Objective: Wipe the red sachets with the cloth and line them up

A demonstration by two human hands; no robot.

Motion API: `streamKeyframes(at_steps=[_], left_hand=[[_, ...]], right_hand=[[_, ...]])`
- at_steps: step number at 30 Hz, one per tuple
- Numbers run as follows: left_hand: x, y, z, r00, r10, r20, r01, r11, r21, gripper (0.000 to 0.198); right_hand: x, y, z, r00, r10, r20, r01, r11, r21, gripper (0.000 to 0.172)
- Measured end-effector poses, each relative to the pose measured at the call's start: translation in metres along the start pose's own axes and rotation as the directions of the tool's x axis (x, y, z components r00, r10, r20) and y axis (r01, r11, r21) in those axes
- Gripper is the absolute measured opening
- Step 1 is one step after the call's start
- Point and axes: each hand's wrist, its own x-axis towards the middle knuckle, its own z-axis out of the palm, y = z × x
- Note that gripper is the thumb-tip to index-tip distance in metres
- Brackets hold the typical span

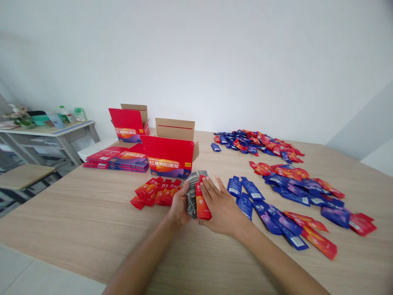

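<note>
Over the front of the table, my left hand [179,205] grips a crumpled striped cloth [192,190] in grey and black. A red pouch [202,205] with orange print lies against that cloth. My right hand [221,207] is on the pouch, its fingers laid across the front and its thumb near the lower end. Left of my hands, several red pouches [166,192] lie overlapping on the table. To the right are several blue pouches [245,205], close to my right hand. Directly behind my hands stands an open red and purple carton [170,155].
Behind on the left is a second open carton [127,125], beside stacked flat cartons [118,157]. Mixed red and blue pouches form a heap [254,143] near the wall and a row [294,184] at the right. A side desk [55,132] and a stool [26,176] stand at the left.
</note>
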Motion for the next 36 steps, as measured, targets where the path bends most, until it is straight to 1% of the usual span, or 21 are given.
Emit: streamKeyframes(at_steps=[2,6,8,10,12,15,20,23,26,29,31,33,36], left_hand=[[-0.001,0.0,0.001,1.0,0.003,0.004,-0.003,1.0,0.005,0.052],[-0.003,0.002,0.002,0.999,0.022,0.026,-0.022,0.999,0.033,0.052],[-0.003,0.002,0.002,0.999,0.03,0.034,-0.031,0.999,0.044,0.051],[-0.003,0.002,0.001,0.999,0.029,0.034,-0.031,0.998,0.05,0.049],[-0.002,0.001,-0.001,0.999,0.025,0.028,-0.027,0.998,0.052,0.05],[0.0,0.0,-0.002,1.0,0.019,0.016,-0.019,0.999,0.044,0.052],[-0.003,-0.002,0.006,1.0,-0.007,0.02,0.006,0.999,0.037,0.054],[-0.008,-0.003,0.012,1.0,0.0,0.025,-0.001,0.999,0.048,0.053],[-0.011,-0.005,0.013,0.999,-0.027,0.023,0.025,0.997,0.079,0.05],[-0.012,-0.008,0.011,0.997,-0.063,0.044,0.059,0.993,0.1,0.051],[-0.012,-0.009,0.01,0.995,-0.079,0.057,0.073,0.992,0.107,0.054],[-0.012,-0.009,0.009,0.993,-0.102,0.062,0.094,0.989,0.112,0.057],[-0.013,-0.01,0.009,0.985,-0.158,0.072,0.149,0.982,0.114,0.062]], right_hand=[[-0.001,0.001,-0.004,1.0,-0.009,0.024,0.009,1.0,0.014,0.101],[-0.005,0.001,-0.018,0.992,-0.077,0.095,0.068,0.993,0.097,0.099],[-0.006,0.0,-0.022,0.99,-0.08,0.117,0.065,0.99,0.123,0.1],[-0.005,-0.003,-0.02,0.994,-0.038,0.106,0.026,0.993,0.111,0.104],[-0.003,-0.005,-0.015,0.997,0.014,0.071,-0.02,0.997,0.077,0.108],[0.0,-0.005,-0.006,0.998,0.05,0.031,-0.051,0.998,0.034,0.112],[0.002,-0.002,-0.005,0.991,0.133,0.008,-0.133,0.991,-0.002,0.121],[0.004,-0.002,-0.007,0.988,0.154,0.011,-0.154,0.988,0.0,0.114],[0.005,0.0,-0.008,0.979,0.202,-0.017,-0.202,0.979,0.015,0.105],[0.006,0.006,-0.008,0.956,0.289,-0.042,-0.285,0.954,0.089,0.108],[0.005,0.011,-0.009,0.942,0.329,-0.062,-0.314,0.932,0.18,0.109],[0.004,0.017,-0.01,0.934,0.347,-0.087,-0.304,0.898,0.318,0.104],[0.002,0.023,-0.011,0.92,0.371,-0.129,-0.243,0.796,0.555,0.094]])
